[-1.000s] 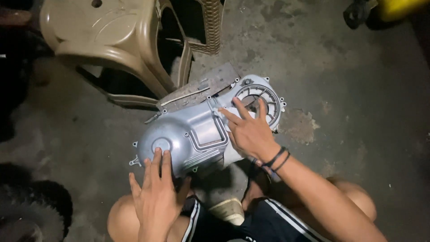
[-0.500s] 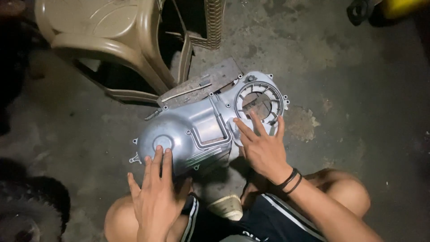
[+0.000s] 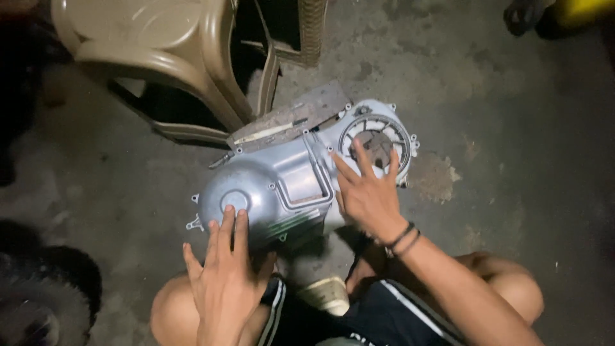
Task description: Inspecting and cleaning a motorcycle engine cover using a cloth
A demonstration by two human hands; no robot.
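Squatting over a silver engine side cover (image 3: 282, 186) lying flat on the concrete floor (image 3: 512, 211), person works it with both bare hands. Cover sits mid-floor, just in front of the knees, its far edge against a flat grey plate (image 3: 295, 118) and near the legs of a tan plastic chair (image 3: 147, 51).

Left hand (image 3: 224, 282): fingers straight, flat, tips pressing on the round domed end of the cover at its near-left edge. Not closed round anything, just resting open on top.

Right hand (image 3: 368, 195): fingers spread, palm down beside the round vented opening (image 3: 378, 144) at the cover's right end. Fingertips reach the grille rim; nothing gripped, hand open. Black bands on that wrist.

Change vs. a second ago: right hand has slid off the middle of the vented ring toward its near-left rim, so the fan grille now shows almost fully. Left hand hasn't moved from the dome. Cover itself looks turned slightly, right end further from the person. Judgement: cover is being steadied and shifted on the floor, not lifted; both hands only press.

Rest: dark tyre (image 3: 38, 295) at near-left corner of the floor, yellow object (image 3: 576, 9) at far-right corner, pale sandal (image 3: 327, 295) between the knees.
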